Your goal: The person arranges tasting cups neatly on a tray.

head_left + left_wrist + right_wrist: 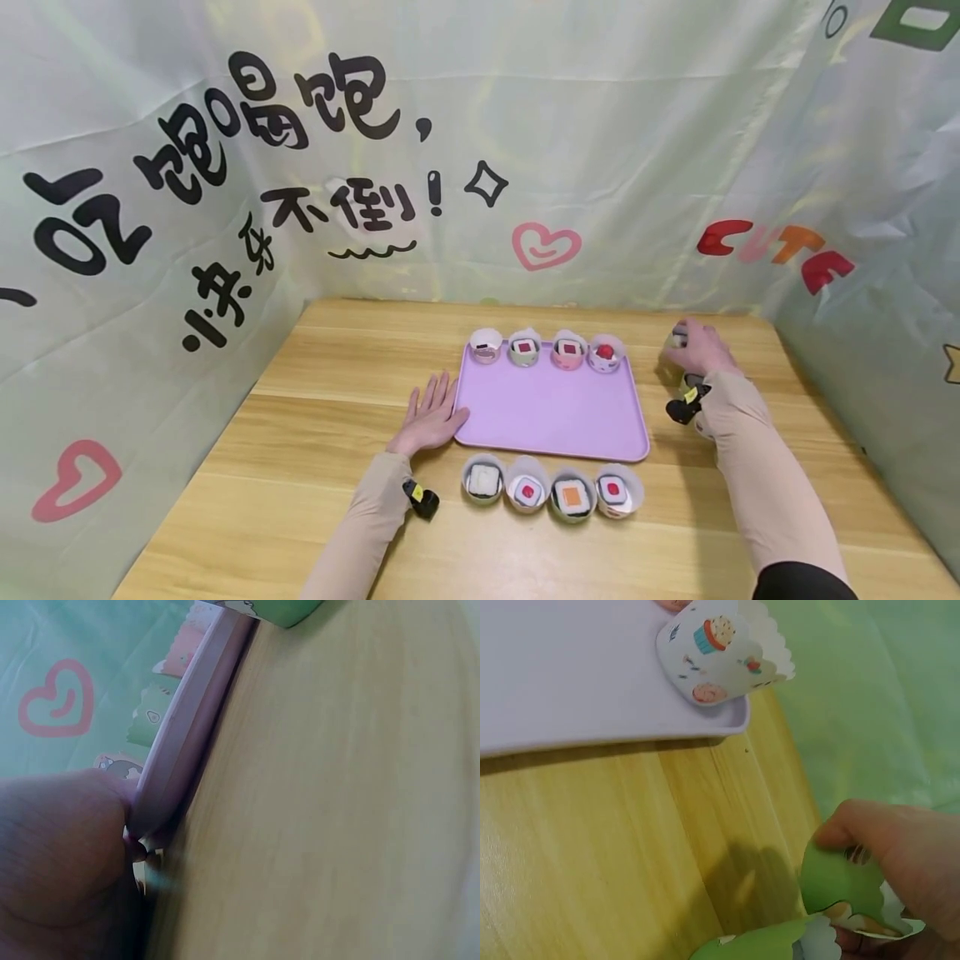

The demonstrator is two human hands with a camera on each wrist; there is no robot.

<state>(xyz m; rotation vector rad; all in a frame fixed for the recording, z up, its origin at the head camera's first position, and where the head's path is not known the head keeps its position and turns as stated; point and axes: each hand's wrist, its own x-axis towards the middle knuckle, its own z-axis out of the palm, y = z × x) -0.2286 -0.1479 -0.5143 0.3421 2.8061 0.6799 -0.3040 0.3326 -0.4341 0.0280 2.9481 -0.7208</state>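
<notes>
Your right hand grips a green paper cup with a scalloped rim near the counter's far right corner. The cup's outer wall is smooth and matte, flaring toward the mouth, with a small print partly covered by your fingers; you cannot tell from here what lies inside. Just beside it is a second green paper cup with a pale lining, partly cut off in the right wrist view.

Your left hand rests palm down on the wood-grained counter, fingers spread and grasping nothing, the thumb touching the left edge of a lilac rectangular tray with rounded corners and a low raised rim.

Along the tray's far edge you have a row of four small printed paper cups. Two hold white square pieces with dark red centres; the rightmost, white with cupcake prints, stands in the far right corner and holds a round red piece. Between the tray and the counter's near edge sits a row of four pale-lined paper cups, holding blocky pieces: one plain white, one orange-centred, two with red centres.
</notes>
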